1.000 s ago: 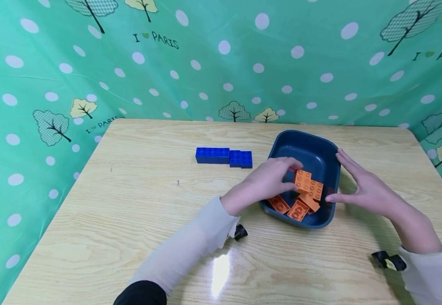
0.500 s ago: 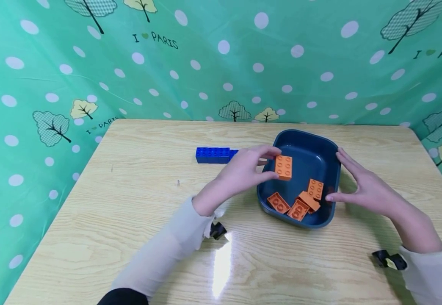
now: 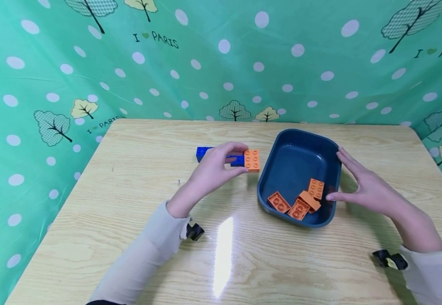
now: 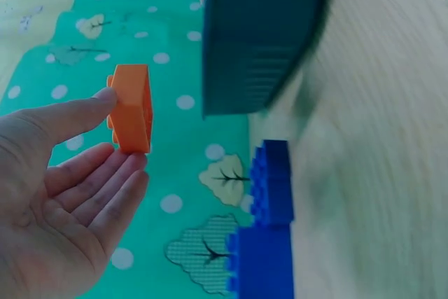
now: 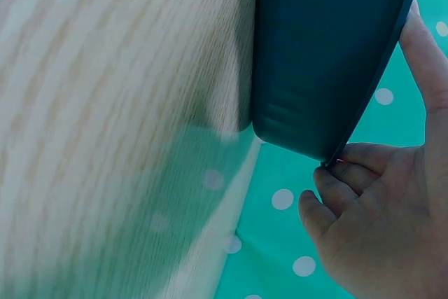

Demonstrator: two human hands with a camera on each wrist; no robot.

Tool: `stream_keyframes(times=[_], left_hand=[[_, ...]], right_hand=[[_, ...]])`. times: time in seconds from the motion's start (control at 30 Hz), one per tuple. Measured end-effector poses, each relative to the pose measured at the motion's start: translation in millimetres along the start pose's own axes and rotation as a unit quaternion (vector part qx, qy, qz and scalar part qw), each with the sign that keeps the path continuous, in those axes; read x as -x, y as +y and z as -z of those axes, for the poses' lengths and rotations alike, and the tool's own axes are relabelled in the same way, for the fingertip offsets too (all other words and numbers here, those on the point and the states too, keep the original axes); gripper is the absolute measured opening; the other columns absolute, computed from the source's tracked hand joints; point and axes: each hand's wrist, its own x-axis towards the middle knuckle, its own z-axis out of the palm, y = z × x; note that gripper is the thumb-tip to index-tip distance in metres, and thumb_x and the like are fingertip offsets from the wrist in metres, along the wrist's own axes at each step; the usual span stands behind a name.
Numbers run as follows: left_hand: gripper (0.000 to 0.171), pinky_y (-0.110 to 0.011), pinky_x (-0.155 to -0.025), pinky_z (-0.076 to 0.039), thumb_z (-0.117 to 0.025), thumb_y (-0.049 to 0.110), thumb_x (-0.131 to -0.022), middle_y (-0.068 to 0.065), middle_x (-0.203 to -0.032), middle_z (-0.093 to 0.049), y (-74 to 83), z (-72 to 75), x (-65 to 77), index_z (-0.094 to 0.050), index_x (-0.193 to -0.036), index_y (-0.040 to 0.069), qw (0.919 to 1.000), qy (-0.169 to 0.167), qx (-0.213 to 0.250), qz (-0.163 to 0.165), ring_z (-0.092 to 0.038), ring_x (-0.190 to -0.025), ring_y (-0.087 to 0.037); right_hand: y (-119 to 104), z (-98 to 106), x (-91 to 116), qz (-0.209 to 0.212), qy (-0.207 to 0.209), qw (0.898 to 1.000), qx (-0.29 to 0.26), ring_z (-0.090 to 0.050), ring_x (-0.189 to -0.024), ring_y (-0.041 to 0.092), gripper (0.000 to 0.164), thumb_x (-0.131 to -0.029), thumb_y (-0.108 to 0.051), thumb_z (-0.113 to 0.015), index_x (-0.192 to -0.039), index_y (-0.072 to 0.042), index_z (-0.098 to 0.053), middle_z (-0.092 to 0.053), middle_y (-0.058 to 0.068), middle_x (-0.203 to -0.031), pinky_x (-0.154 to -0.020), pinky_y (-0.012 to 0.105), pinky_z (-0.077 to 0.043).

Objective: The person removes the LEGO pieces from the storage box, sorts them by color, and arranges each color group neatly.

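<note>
My left hand (image 3: 214,167) pinches an orange toy building brick (image 3: 252,160) between thumb and fingertips, studs up, left of the dark blue bin (image 3: 290,159). Seen from the left wrist, this orange brick (image 4: 131,108) hangs above the tabletop with the thumb on one end. Behind the left hand lies a row of blue bricks (image 3: 238,161), partly covered by the fingers. At the bin's right rim, my right hand (image 3: 375,192) rests its spread thumb and fingers. Several orange bricks (image 3: 298,209) lie inside the bin near its front, some with their hollow undersides up.
The wooden table (image 3: 129,203) carries the bin at right of centre. A green dotted cloth (image 3: 190,63) hangs at the back and sides. A tiny grey object (image 3: 178,182) lies on the table left of the left hand. Black wrist cameras (image 3: 195,232) jut from the cuffs.
My left hand has lifted the orange brick out of the bin and carried it left, in front of the blue bricks. The right hand has stayed at the rim.
</note>
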Motion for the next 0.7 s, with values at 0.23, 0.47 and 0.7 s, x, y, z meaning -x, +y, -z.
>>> stream_keyframes(times=[0.23,0.47,0.7], left_hand=[[0.051,-0.030,-0.104,-0.052,-0.076,0.017,-0.088,-0.008,-0.137,-0.062,-17.6,-6.3,-0.3,-0.057,-0.135,0.008,0.9995,-0.010,0.000,0.029,-0.062,-0.126,-0.022],[0.050,-0.032,-0.104,-0.053,-0.077,0.015,-0.088,-0.009,-0.134,-0.064,-31.1,-19.4,-4.8,-0.058,-0.133,0.007,0.9981,-0.033,-0.009,0.051,-0.062,-0.125,-0.023],[0.050,-0.035,-0.105,-0.052,-0.077,0.017,-0.088,-0.007,-0.134,-0.064,-41.1,-27.6,-8.1,-0.059,-0.133,0.010,0.9953,-0.060,-0.035,0.067,-0.063,-0.124,-0.023]], right_hand=[[-1,0,1,-0.008,-0.002,1.000,0.001,-0.006,-0.150,0.054,0.119,-0.080,-0.038,-0.083,-0.161,-0.015,0.000,0.007,0.008,-0.169,-0.104,0.081,-0.021],[-1,0,0,-0.006,-0.003,1.000,0.009,-0.008,-0.149,0.054,0.118,-0.080,-0.039,-0.083,-0.161,-0.014,-0.001,0.007,0.008,-0.169,-0.103,0.081,-0.023],[-1,2,0,-0.004,-0.002,1.000,0.011,-0.009,-0.149,0.054,0.118,-0.080,-0.039,-0.083,-0.161,-0.014,-0.001,0.006,0.008,-0.169,-0.103,0.081,-0.023]])
